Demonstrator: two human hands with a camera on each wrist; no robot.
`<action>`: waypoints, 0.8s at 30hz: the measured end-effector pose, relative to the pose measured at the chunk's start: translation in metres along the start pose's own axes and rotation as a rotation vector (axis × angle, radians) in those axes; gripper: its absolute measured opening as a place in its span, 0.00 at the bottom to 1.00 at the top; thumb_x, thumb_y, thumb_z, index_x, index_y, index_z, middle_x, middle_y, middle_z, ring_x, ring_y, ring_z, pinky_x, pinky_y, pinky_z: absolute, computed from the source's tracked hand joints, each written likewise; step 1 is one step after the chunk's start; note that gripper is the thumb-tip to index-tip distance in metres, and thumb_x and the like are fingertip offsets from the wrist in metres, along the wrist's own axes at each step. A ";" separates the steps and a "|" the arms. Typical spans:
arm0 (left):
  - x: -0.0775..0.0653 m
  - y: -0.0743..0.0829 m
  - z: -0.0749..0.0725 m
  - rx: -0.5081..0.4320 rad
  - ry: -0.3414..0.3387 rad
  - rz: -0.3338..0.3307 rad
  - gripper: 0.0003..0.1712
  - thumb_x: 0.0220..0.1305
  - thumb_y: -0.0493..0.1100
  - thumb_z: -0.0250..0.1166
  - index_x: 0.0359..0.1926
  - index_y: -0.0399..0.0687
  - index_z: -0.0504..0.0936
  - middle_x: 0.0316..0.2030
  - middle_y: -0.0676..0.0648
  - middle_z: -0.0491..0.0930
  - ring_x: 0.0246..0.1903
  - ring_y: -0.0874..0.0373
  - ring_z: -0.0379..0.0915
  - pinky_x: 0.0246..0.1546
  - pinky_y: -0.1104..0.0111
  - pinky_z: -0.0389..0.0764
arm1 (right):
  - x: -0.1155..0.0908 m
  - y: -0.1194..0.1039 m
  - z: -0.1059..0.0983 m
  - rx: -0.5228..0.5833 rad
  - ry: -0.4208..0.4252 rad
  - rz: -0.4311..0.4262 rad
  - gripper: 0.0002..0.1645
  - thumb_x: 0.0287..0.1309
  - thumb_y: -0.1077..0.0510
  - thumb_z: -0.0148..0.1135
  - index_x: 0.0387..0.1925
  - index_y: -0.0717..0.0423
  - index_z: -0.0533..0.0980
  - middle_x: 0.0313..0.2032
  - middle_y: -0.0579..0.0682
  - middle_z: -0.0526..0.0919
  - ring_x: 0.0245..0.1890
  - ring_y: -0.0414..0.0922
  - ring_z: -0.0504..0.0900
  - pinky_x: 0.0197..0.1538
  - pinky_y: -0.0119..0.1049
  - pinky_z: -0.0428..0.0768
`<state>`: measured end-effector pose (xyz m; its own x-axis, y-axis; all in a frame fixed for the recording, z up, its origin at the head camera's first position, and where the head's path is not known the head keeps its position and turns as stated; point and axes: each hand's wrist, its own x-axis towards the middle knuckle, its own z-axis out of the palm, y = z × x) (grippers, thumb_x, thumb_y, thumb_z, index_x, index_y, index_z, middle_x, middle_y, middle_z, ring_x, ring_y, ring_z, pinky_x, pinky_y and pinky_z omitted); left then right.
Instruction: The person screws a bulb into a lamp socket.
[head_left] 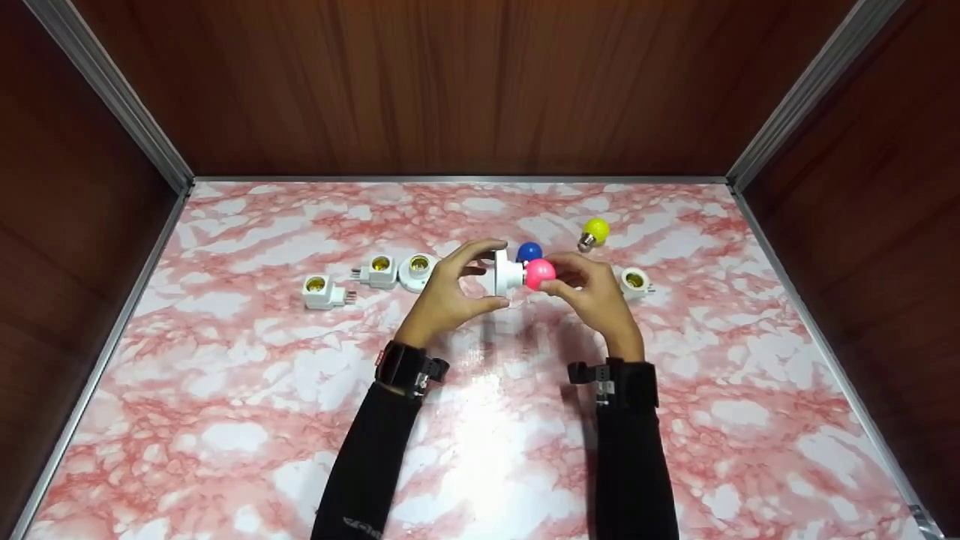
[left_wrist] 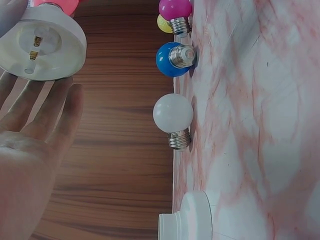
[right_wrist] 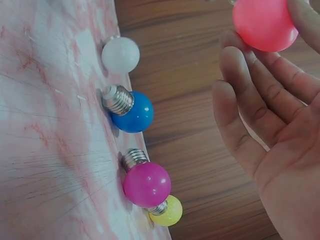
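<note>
My left hand (head_left: 450, 289) holds a round white lamp holder (head_left: 504, 274) by its rim, tilted sideways above the table. In the left wrist view the hollow back of the lamp holder (left_wrist: 75, 55) faces the camera, with metal contacts inside. On its other side, my right hand (head_left: 596, 292) pinches a pinkish-red bulb (head_left: 539, 274) between thumb and fingers. The bulb's base is at the mouth of the holder; how far in it sits cannot be told. From the right wrist, the red bulb (right_wrist: 265, 22) shows at the top, against the fingertips.
Behind the hands lie a blue bulb (head_left: 529, 252), a yellow bulb (head_left: 596, 229), a white bulb (left_wrist: 173, 114) and a magenta bulb (right_wrist: 147, 185). White plug-in sockets (head_left: 319, 292) and another round holder (head_left: 418, 274) stand left; one more socket (head_left: 634, 282) is right. Wood-patterned walls (head_left: 450, 90) enclose the table.
</note>
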<state>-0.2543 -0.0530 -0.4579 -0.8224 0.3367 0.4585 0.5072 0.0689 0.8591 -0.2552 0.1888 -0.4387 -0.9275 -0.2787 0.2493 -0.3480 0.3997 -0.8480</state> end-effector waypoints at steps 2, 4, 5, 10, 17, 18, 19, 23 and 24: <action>0.000 0.000 0.000 0.000 0.002 -0.002 0.43 0.45 0.34 0.79 0.65 0.38 0.72 0.62 0.36 0.75 0.60 0.45 0.75 0.62 0.45 0.79 | 0.000 0.000 0.000 -0.001 -0.005 0.008 0.22 0.57 0.60 0.70 0.51 0.66 0.80 0.42 0.64 0.87 0.35 0.42 0.84 0.44 0.34 0.85; 0.000 0.000 0.000 0.002 0.002 -0.003 0.44 0.45 0.33 0.79 0.65 0.38 0.72 0.62 0.37 0.75 0.60 0.45 0.75 0.62 0.45 0.78 | 0.000 0.000 0.000 0.000 -0.010 0.014 0.21 0.57 0.60 0.69 0.51 0.66 0.80 0.42 0.65 0.87 0.33 0.40 0.84 0.43 0.33 0.85; 0.000 -0.001 0.000 0.002 0.003 -0.004 0.44 0.45 0.33 0.79 0.65 0.38 0.72 0.62 0.37 0.75 0.60 0.45 0.75 0.62 0.45 0.78 | 0.000 0.000 0.000 0.002 -0.012 0.015 0.21 0.58 0.60 0.69 0.52 0.66 0.80 0.42 0.65 0.87 0.32 0.38 0.84 0.42 0.32 0.85; 0.000 0.000 0.001 -0.002 0.003 -0.001 0.44 0.44 0.34 0.79 0.64 0.39 0.72 0.62 0.38 0.76 0.60 0.46 0.75 0.62 0.44 0.78 | 0.003 0.012 0.002 0.004 -0.011 0.014 0.21 0.59 0.61 0.68 0.53 0.67 0.79 0.43 0.66 0.87 0.31 0.35 0.84 0.40 0.27 0.85; 0.000 -0.001 0.001 0.011 0.001 -0.002 0.44 0.44 0.33 0.79 0.65 0.41 0.73 0.63 0.39 0.75 0.60 0.49 0.74 0.62 0.50 0.80 | 0.008 0.036 0.005 0.050 -0.012 0.048 0.20 0.61 0.57 0.67 0.53 0.62 0.80 0.45 0.63 0.87 0.33 0.46 0.86 0.40 0.32 0.87; 0.000 -0.001 0.001 0.011 0.001 -0.003 0.44 0.44 0.33 0.79 0.65 0.40 0.73 0.63 0.39 0.75 0.60 0.49 0.74 0.62 0.50 0.79 | 0.008 0.037 0.005 0.058 -0.019 0.045 0.20 0.62 0.57 0.66 0.53 0.62 0.80 0.45 0.63 0.87 0.33 0.45 0.86 0.40 0.33 0.87; 0.000 -0.001 0.001 0.008 0.001 -0.002 0.44 0.44 0.33 0.79 0.65 0.40 0.72 0.63 0.39 0.75 0.60 0.48 0.74 0.62 0.48 0.79 | 0.008 0.037 0.005 0.066 -0.021 0.044 0.20 0.62 0.56 0.66 0.53 0.62 0.80 0.45 0.62 0.87 0.33 0.44 0.86 0.40 0.33 0.87; 0.000 -0.008 0.001 0.013 0.006 -0.008 0.44 0.44 0.34 0.79 0.65 0.40 0.72 0.63 0.39 0.75 0.60 0.48 0.74 0.62 0.46 0.79 | 0.008 0.036 0.005 0.065 -0.023 0.027 0.20 0.62 0.54 0.66 0.52 0.61 0.80 0.45 0.62 0.87 0.32 0.42 0.86 0.41 0.34 0.87; 0.001 -0.011 0.002 0.017 0.008 -0.011 0.45 0.44 0.35 0.80 0.65 0.40 0.72 0.63 0.39 0.75 0.60 0.47 0.75 0.62 0.46 0.79 | 0.008 0.036 0.005 0.060 -0.019 0.020 0.20 0.63 0.53 0.65 0.52 0.61 0.81 0.44 0.61 0.87 0.32 0.43 0.86 0.41 0.34 0.87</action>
<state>-0.2601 -0.0519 -0.4677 -0.8300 0.3282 0.4511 0.5024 0.0882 0.8601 -0.2741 0.1968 -0.4696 -0.9311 -0.2883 0.2234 -0.3202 0.3528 -0.8792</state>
